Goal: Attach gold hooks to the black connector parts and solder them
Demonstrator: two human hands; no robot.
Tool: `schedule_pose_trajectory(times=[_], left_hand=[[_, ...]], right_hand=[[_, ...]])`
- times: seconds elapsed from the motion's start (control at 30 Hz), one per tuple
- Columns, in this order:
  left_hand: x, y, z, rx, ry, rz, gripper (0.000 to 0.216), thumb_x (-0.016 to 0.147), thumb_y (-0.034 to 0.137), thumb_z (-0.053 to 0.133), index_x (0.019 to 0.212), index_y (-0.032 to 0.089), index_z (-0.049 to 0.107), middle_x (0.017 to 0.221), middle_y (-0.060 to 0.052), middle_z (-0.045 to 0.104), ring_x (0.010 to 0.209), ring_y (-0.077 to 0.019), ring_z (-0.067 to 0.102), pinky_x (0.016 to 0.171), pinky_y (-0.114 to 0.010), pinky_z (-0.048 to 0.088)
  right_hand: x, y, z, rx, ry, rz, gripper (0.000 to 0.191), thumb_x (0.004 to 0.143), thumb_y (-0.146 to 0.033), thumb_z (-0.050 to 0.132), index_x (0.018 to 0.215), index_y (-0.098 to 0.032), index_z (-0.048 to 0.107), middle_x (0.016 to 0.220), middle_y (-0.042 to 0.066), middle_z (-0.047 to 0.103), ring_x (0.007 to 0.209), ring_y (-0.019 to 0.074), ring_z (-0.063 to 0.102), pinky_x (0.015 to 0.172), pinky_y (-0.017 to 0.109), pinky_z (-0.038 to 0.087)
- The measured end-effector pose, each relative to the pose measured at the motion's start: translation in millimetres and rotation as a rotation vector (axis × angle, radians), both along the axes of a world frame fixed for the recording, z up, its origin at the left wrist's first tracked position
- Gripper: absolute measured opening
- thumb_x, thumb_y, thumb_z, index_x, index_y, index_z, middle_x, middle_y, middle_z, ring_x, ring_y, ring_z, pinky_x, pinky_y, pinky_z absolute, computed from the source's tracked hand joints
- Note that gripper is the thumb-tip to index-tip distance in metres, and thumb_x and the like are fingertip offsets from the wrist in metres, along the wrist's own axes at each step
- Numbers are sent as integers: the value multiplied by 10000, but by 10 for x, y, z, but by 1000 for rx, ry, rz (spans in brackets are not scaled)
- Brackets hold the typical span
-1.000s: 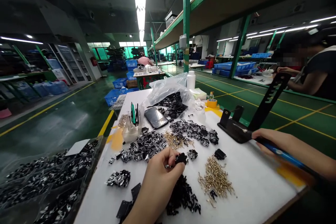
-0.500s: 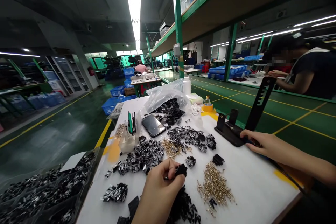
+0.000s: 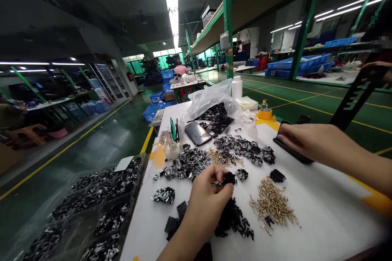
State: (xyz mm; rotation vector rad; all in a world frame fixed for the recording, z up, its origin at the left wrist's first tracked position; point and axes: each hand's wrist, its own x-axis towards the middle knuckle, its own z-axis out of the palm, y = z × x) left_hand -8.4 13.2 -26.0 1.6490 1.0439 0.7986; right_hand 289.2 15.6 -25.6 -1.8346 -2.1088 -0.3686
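My left hand (image 3: 212, 189) is closed around a small cluster of black parts (image 3: 229, 178), held above the white tabletop. Just below it lies a pile of small black parts (image 3: 235, 220). On the right, my right hand (image 3: 301, 140) is at a black metal fixture (image 3: 295, 153) with a tall notched arm (image 3: 352, 100). Its fingers are curled together at the fixture's near upright; whatever they pinch is hidden. Between the hands lie a heap of brass-coloured pins (image 3: 272, 202) and a black block-shaped bunch (image 3: 277, 175).
Black-and-silver clips (image 3: 192, 161) spread across the table, near a phone (image 3: 198, 133) and a plastic bag (image 3: 211, 102) of black parts. Orange tape (image 3: 265, 114) and a white bottle (image 3: 237, 87) stand behind. A divided tray (image 3: 128, 195) of parts is at left.
The view has swung left, so the table appears further right. My right hand has moved from beside the fixture's base to over its near upright. My left hand keeps its hold.
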Motion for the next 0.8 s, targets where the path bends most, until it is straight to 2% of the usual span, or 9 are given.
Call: schedule_pose_trajectory(times=[0.07, 0.13, 0.23, 0.3, 0.43, 0.53, 0.63, 0.73, 0.8], left_hand=[[-17, 7, -7, 135, 48, 16, 264, 744, 82, 479, 667, 227, 273, 874, -18, 558, 804, -155, 532, 662, -238, 387], [-32, 19, -9, 231, 82, 32, 275, 746, 64, 470, 662, 228, 266, 850, -19, 555, 867, -169, 546, 727, -252, 404], [-40, 29, -22, 272, 124, 31, 257, 746, 57, 477, 669, 224, 298, 870, -26, 577, 884, -173, 563, 753, -261, 416], [-28, 18, -41, 292, 158, 19, 247, 736, 61, 504, 667, 220, 327, 844, -18, 586, 828, -166, 569, 720, -254, 423], [18, -27, -52, 331, 227, 0, 280, 701, 58, 554, 626, 213, 333, 748, 12, 572, 738, -141, 559, 665, -224, 424], [-9, -8, 8, 363, 300, 29, 267, 730, 92, 565, 656, 217, 340, 803, 15, 602, 764, -124, 574, 688, -203, 443], [-155, 98, 122, 399, 433, 142, 180, 799, 167, 530, 759, 227, 364, 932, -9, 602, 852, -130, 577, 739, -214, 454], [-386, 241, 247, 407, 638, 286, 90, 843, 222, 473, 889, 226, 396, 916, -30, 587, 801, -169, 572, 720, -286, 439], [-539, 322, 309, 378, 784, 322, 88, 843, 243, 469, 921, 226, 432, 921, -41, 605, 789, -203, 583, 701, -321, 421]], right_hand=[[-392, 98, 109, -19, 86, 208, 238, 922, -399, 386, 823, -231, 523, 647, -3, 576, 578, 150, 525, 532, 261, 320], [-740, 141, 124, -42, 186, 412, 221, 946, -360, 366, 879, -223, 527, 737, -2, 594, 662, 129, 547, 602, 243, 389], [-1058, 93, -37, -90, 299, 657, 173, 948, -313, 390, 979, -211, 526, 852, 20, 593, 713, 108, 550, 631, 216, 429], [-1131, 32, -195, -112, 384, 741, 149, 939, -271, 413, 1005, -201, 527, 832, 28, 576, 701, 117, 540, 611, 226, 429], [-1103, -28, -369, -177, 493, 778, 188, 940, -219, 376, 927, -190, 561, 746, 23, 530, 650, 135, 522, 556, 252, 406], [-1024, -2, -380, -152, 423, 750, 216, 945, -280, 384, 1041, -211, 564, 844, 46, 593, 735, 163, 581, 602, 277, 453], [-915, 60, -432, -42, 290, 650, 292, 933, -373, 404, 1140, -226, 548, 974, 71, 640, 878, 222, 610, 703, 345, 499], [-821, 117, -550, -22, 140, 581, 308, 936, -372, 365, 1079, -227, 596, 943, 82, 638, 829, 247, 611, 678, 404, 515], [-790, 133, -618, -46, 76, 579, 298, 933, -325, 358, 1033, -219, 618, 920, 91, 631, 783, 245, 611, 646, 414, 522]])
